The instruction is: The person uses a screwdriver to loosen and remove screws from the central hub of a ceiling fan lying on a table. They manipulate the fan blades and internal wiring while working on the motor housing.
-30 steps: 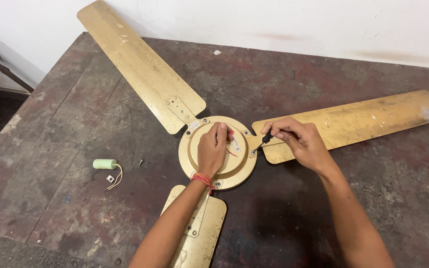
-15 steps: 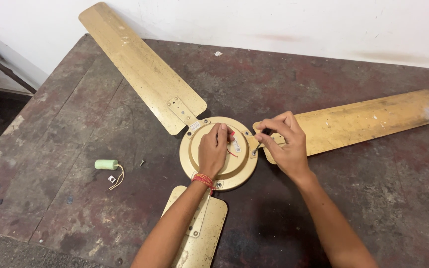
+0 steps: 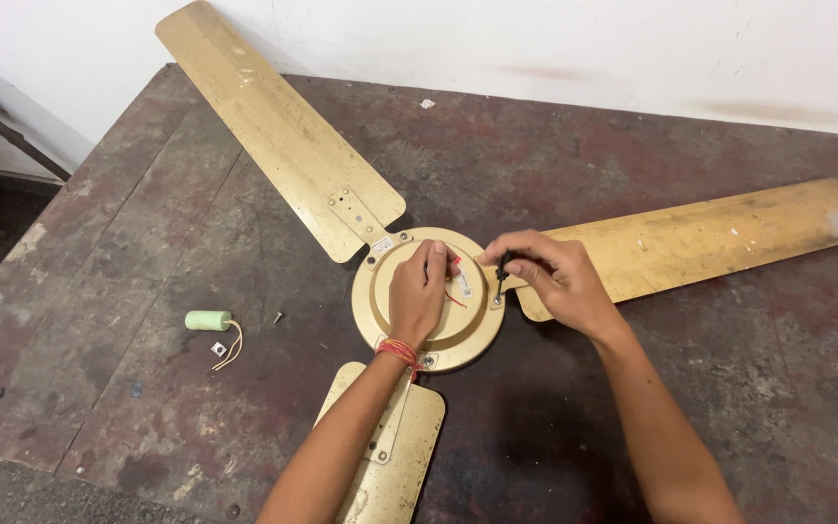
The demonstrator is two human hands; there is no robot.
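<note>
The left hand (image 3: 419,303) lies flat, fingers released, on the gold ceiling fan hub (image 3: 429,301) while the right hand (image 3: 555,281) has its fingers grasping a small dark screwdriver (image 3: 501,274) at the hub's rim

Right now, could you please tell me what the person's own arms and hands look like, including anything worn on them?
Both forearms are bare, with no sleeves, gloves or watch in view. The left hand has a band of red and orange thread wound round its wrist. The right hand and its wrist show nothing worn; no rings are visible on the fingers.
</note>
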